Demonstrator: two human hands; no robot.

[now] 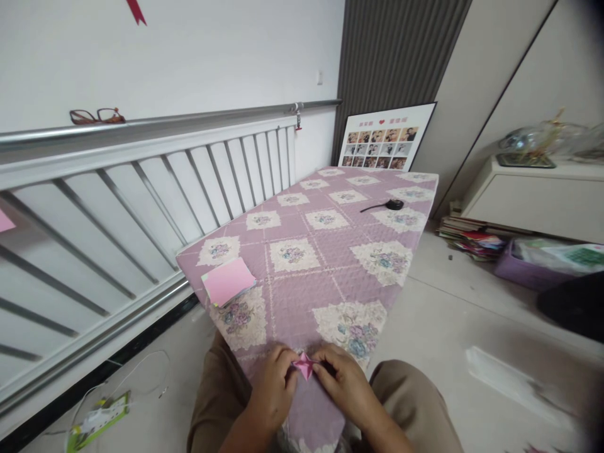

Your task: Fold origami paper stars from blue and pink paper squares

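A small piece of folded pink paper [306,365] is held between my two hands, low in the head view, over the near end of the table. My left hand [277,380] pinches its left point between thumb and fingers. On the other side, the thumb and fingertips of my right hand [343,377] grip the right point. The paper has pointed tips and a crease running down its middle. A stack of square paper [229,280], pink on top, lies on the tablecloth [302,302] to the left, beyond my left hand.
A black cord-like item with a round end [394,204] lies on the far right of the table. White radiator bars [189,182] run along the left side, with glasses [97,116] on the rail above. A power strip [99,420] is on the floor at left.
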